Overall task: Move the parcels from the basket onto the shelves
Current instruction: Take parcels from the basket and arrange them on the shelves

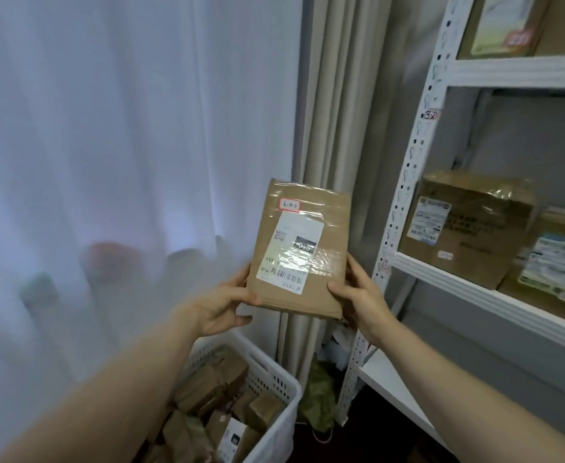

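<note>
Nearby, curtain point(107, 128), stocked shelves point(475, 287), basket point(276, 374) below held parcel point(303, 255)

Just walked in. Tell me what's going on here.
A person holds a brown parcel up in both hands, left hand and right hand gripping its lower edges, label facing them. It is above the white basket, which holds more parcels, and beside the white shelves, where several boxes sit. It is not yet shelved.

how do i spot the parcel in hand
Left of the white shelf rack, the left hand and right hand hold a flat brown parcel. It alone is held aloft, with a red-edged tag; others sit on shelves or in the basket.
</note>
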The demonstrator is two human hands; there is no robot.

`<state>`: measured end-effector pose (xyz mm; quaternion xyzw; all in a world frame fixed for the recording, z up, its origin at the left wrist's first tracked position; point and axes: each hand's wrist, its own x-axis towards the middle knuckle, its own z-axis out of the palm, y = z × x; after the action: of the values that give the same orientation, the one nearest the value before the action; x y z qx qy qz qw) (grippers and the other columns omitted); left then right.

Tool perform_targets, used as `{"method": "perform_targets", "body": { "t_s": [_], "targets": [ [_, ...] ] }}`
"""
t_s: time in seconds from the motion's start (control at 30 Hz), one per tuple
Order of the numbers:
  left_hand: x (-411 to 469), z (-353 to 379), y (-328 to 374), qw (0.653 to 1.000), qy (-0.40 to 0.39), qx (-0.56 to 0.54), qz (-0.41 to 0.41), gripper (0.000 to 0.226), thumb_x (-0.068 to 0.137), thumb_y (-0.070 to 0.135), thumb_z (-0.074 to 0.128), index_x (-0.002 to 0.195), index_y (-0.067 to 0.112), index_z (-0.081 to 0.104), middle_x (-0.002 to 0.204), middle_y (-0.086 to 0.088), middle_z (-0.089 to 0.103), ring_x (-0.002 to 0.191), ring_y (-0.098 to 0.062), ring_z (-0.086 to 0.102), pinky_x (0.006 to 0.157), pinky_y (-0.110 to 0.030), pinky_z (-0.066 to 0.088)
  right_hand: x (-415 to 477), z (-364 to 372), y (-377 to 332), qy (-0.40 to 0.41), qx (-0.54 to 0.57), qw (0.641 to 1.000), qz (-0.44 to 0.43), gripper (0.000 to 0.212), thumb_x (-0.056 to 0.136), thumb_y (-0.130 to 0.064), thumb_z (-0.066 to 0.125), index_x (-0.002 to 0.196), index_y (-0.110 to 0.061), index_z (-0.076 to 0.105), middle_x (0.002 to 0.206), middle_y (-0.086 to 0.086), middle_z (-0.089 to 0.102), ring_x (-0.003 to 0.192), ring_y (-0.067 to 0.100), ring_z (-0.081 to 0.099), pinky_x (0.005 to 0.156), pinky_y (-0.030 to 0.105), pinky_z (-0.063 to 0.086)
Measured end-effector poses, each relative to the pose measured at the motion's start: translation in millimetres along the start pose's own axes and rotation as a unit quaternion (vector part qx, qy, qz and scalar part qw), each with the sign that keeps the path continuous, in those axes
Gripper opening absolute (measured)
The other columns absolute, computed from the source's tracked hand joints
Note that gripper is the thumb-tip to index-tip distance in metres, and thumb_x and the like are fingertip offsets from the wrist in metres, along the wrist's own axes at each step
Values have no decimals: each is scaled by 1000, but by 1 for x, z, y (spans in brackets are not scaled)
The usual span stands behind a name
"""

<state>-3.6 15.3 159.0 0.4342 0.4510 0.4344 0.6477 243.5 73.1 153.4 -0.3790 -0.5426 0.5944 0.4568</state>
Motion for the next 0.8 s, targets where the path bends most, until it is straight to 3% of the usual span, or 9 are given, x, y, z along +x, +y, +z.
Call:
{"method": "perform_targets", "body": {
  "t_s": [0.17,0.3,0.37,0.47,0.53,0.6,0.7,0.73,0.8],
  "targets": [
    [4,15,10,1000,-4,-11,6,102,48,14,82,137,45,43,135,-6,45,132,-31,29,110,-58,24,-9,-14,-5,5,20,1000,-19,79,84,0,64,148,-34,30,137,-1,53,120,22,56,97,48,50],
    [7,22,28,998,41,39,29,94,46,21,80,133,42,49,129,-3,52,121,-23,43,104,-56,34,-14,-24,-12,0,-9,1000,-5,91,75,-6,76,148,-30,27,136,2,52,120,20,55,103,48,45],
    [7,19,47,993,55,95,39,91,43,26,78,129,41,54,130,-2,53,122,-20,46,95,-45,44,-16,-31,-27,43,-117,991,-39,93,68,-23,83,145,-26,31,140,2,44,129,19,43,111,42,34],
    [6,22,84,978,53,199,44,89,43,27,79,128,40,54,132,1,53,121,-18,49,82,-32,49,-16,-42,-59,171,-375,905,-108,105,61,-49,74,147,-19,24,149,4,19,141,25,17,115,37,16],
    [3,34,110,957,58,275,65,92,38,31,77,126,41,52,132,3,51,117,-16,51,84,-29,49,-18,-43,-83,201,-473,838,-184,114,58,-55,68,152,-20,14,153,5,11,142,26,10,116,43,12],
    [1,50,132,889,87,445,71,100,33,40,74,128,50,46,135,3,41,123,-18,43,99,-35,45,-15,-41,-106,142,-522,813,-216,116,63,-50,78,152,-24,9,155,4,7,144,26,6,117,46,8],
    [4,81,146,701,62,709,54,110,37,52,68,140,49,32,132,0,27,127,-25,22,109,-45,32,-8,-32,-130,-27,-620,767,-160,127,62,-48,84,153,-26,-2,160,3,-4,147,26,-4,119,48,4],
    [5,92,146,657,37,751,56,112,40,51,69,144,43,28,133,-1,26,128,-26,19,109,-46,31,-7,-29,-135,-80,-641,752,-130,134,60,-49,85,152,-25,-9,160,4,-7,147,26,-6,119,49,2],
    [8,110,142,626,-2,777,61,118,46,47,75,149,30,19,137,-2,24,130,-28,17,109,-46,31,-9,-23,-137,-153,-658,733,-77,143,58,-49,86,149,-24,-21,161,5,-7,147,25,-5,119,50,3]
  ]
}}
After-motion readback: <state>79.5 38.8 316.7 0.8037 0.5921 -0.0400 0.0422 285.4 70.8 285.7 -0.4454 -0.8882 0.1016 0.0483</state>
